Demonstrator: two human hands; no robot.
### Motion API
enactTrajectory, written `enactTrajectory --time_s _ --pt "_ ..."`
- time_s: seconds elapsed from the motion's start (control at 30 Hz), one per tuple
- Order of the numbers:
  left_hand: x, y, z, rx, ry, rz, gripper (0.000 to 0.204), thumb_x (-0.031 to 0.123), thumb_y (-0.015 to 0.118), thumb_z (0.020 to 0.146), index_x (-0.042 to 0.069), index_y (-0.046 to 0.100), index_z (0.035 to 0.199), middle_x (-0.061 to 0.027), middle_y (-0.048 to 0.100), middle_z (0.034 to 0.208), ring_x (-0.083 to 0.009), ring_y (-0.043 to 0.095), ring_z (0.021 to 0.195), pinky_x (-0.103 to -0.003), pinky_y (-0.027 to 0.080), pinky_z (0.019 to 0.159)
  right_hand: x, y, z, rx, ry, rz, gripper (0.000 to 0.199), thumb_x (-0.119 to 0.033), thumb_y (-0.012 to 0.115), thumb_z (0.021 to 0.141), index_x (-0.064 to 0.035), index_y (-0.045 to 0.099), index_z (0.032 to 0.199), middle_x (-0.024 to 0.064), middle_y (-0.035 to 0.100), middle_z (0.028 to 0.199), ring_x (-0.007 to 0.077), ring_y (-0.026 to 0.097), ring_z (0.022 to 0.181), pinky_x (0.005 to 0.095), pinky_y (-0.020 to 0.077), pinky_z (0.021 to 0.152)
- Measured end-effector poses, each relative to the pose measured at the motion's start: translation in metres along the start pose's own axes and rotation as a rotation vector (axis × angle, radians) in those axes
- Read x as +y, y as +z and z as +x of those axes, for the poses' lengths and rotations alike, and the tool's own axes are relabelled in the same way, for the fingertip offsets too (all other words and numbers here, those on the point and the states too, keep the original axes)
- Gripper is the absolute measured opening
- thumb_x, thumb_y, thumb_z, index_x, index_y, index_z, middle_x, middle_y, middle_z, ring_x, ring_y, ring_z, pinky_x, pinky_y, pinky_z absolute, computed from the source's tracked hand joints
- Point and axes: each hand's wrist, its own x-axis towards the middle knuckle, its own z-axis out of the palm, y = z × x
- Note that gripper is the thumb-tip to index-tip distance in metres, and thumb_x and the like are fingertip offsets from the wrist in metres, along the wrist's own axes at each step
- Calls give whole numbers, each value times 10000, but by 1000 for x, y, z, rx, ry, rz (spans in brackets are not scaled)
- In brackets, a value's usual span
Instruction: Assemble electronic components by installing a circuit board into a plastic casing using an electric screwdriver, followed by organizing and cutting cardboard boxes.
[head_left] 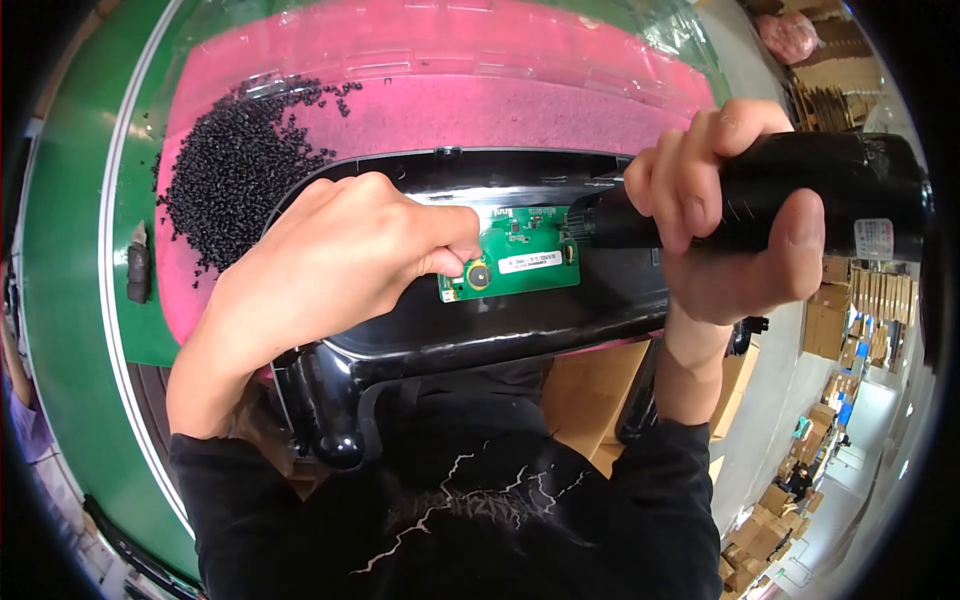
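A small green circuit board [520, 262] lies in a recess of a glossy black plastic housing [500, 330]. My left hand [330, 260] rests on the housing, its fingertips pinched at the board's left edge. My right hand [725, 215] is wrapped around a black electric screwdriver [800, 195], held level. The tool's tip meets the board's upper right corner [572, 232].
A pile of small black screws [235, 165] lies on a pink foam pad [480, 95] behind the housing. A green bench [70, 250] runs along the left. Cardboard boxes [830, 330] are stacked at the right, above a grey floor.
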Motion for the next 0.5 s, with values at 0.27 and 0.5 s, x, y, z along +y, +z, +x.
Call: enactTrajectory --time_s 0.27,0.5 --pt "-4 0 5 43 142 -83 126 143 662 792 30 615 825 -84 638 708 -260 631 624 -322 491 557 -32 0 -4 -225 -127 356 426 -442 619 790 -85 463 961 -13 517 687 91 479 530 271 367 588" --pt "1 0 1 149 212 -174 162 67 683 752 1 588 865 -112 639 770 -296 635 697 -338 504 592 -33 27 -6 -176 -248 470 438 -395 681 740 -84 452 944 -15 516 659 86 488 501 264 388 598"
